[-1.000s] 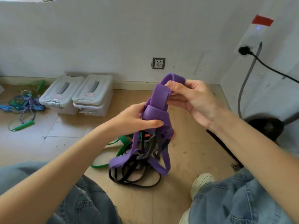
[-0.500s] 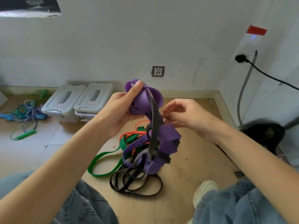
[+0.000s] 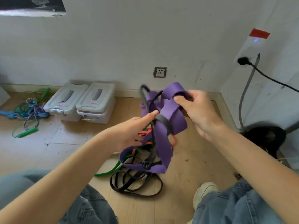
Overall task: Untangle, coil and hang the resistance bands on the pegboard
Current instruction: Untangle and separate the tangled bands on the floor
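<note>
Untangling stage: purple band held up off the floor knot.
Right hand (image 3: 196,110) pinched purple band (image 3: 171,117) at its top fold, lifting it to expose crossings; left hand (image 3: 129,131), fingers straight and apart, touched black band (image 3: 162,119) wrapped round it. Other bands lay tangled on floor (image 3: 194,159) below.

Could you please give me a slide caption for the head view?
Right hand pinches the purple band while the open left hand touches the tangled black band above the floor pile.
</note>
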Motion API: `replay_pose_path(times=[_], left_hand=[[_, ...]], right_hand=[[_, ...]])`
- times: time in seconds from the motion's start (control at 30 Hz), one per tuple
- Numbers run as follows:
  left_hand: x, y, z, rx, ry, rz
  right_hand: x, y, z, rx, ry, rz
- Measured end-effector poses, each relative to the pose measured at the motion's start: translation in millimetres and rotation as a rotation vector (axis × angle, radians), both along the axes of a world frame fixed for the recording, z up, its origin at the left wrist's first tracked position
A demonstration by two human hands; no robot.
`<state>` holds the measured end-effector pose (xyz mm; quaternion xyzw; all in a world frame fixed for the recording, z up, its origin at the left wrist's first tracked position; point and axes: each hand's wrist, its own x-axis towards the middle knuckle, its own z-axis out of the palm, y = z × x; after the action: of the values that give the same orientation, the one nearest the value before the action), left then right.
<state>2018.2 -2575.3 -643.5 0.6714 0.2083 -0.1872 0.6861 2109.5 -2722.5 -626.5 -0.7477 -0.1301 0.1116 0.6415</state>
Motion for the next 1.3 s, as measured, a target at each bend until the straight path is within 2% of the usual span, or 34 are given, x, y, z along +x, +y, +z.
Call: replay_pose_path(times=[0.07, 0.13, 0.2, 0.33, 0.4, 0.47, 0.53, 0.6, 0.67, 0.7, 0.73, 0.77, 0.87, 0.93, 1.07, 1.1, 1.17, 1.2, 1.27, 1.3], left_hand=[[3, -5, 0, -0.158, 0.051, 0.049], [8, -1, 6, -0.221, -0.018, 0.153], [10, 1, 8, -0.105, -0.100, 0.150], [10, -1, 0, 0.104, -0.153, 0.020], [5, 6, -4, 0.223, -0.195, -0.064], [-1, 10, -8, 0.373, -0.152, -0.163], [-6, 10, -7, 0.277, -0.117, -0.137], [-1, 17, 3, 0.065, -0.173, 0.025], [8, 29, 17, -0.042, -0.220, 0.189], [11, 33, 23, -0.031, -0.232, 0.258], [13, 33, 25, 0.014, -0.244, 0.290], [15, 28, 23, 0.078, -0.240, 0.269], [15, 6, 13, 0.214, -0.171, 0.016], [15, 5, 10, 0.202, -0.163, -0.030], [16, 21, 15, 0.212, -0.302, -0.031], [15, 21, 15, 0.314, -0.343, -0.094], [13, 29, 9, 0.709, -0.349, -0.298], [12, 37, 3, 0.980, -0.272, -0.418], [6, 59, -8, 1.514, 0.051, -0.518], [3, 68, -10, 1.591, 0.170, -0.455]], right_hand=[[-1, 0, -1, -0.009, -0.006, -0.007], [-5, -1, -5, -0.042, -0.047, -0.001], [-7, -4, -6, -0.099, -0.094, 0.031], [-3, -6, -4, -0.235, -0.152, 0.050], [4, -7, 2, -0.136, -0.070, -0.006], [12, -11, 13, 0.087, 0.092, -0.062], [17, -16, 17, 0.163, 0.159, -0.045], [21, -21, 16, 0.012, 0.168, 0.031], [23, -27, 12, -0.439, 0.086, 0.141], [22, -30, 11, -0.711, -0.020, 0.198], [19, -32, 11, -0.888, -0.154, 0.273], [12, -30, 10, -0.914, -0.269, 0.378], [-11, -14, 3, -0.685, -0.354, 0.658], [-14, -8, 1, -0.619, -0.418, 0.584], [-1, -11, 11, -0.594, -0.574, 0.247], [2, -11, 11, -0.621, -0.633, 0.159], [9, -14, 15, -0.687, -0.737, -0.007], [14, -18, 18, -0.721, -0.757, -0.085], [27, -27, 27, -0.741, -0.694, -0.189], [28, -29, 31, -0.678, -0.589, -0.171]])
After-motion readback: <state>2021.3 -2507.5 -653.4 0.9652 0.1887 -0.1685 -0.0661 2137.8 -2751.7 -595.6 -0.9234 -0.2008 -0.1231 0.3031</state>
